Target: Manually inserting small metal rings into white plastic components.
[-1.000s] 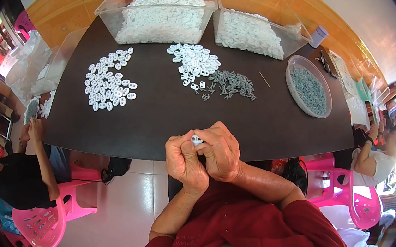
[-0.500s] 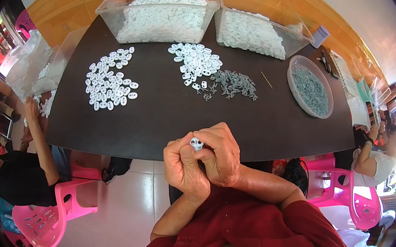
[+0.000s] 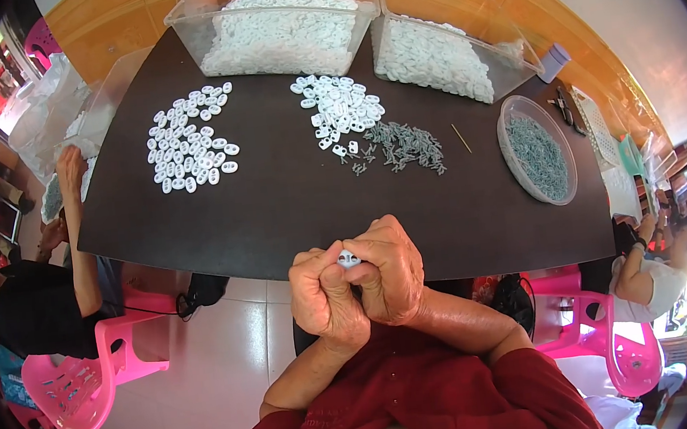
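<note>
Just over the near edge of the dark table (image 3: pixel 275 205), a small white oval plastic piece with two dark holes (image 3: pixel 348 257) is pinched between both hands. My left hand (image 3: pixel 324 302) grips it from the left with thumb and forefinger, the other fingers curled. From the right, my right hand (image 3: pixel 387 273) presses its thumb and forefinger on the same piece. Much of the piece is hidden by the fingertips. Beyond the hands lie a heap of similar white pieces (image 3: pixel 346 105) and a pile of small grey screw-like pins (image 3: pixel 408 147). More white ovals (image 3: pixel 186 151) are spread at the left.
Two clear bins of white pieces, one left (image 3: pixel 184 40) and one right (image 3: pixel 384 30), stand along the back. A round tub (image 3: pixel 508 155) of grey pins sits at the right, with a thin stick (image 3: pixel 462 138) nearby. People sit on pink chairs at both sides.
Both hands have shifted slightly right with the white piece, which is now tilted differently and shows its holes side by side. At the left, another person's hand has moved up toward the bag.
</note>
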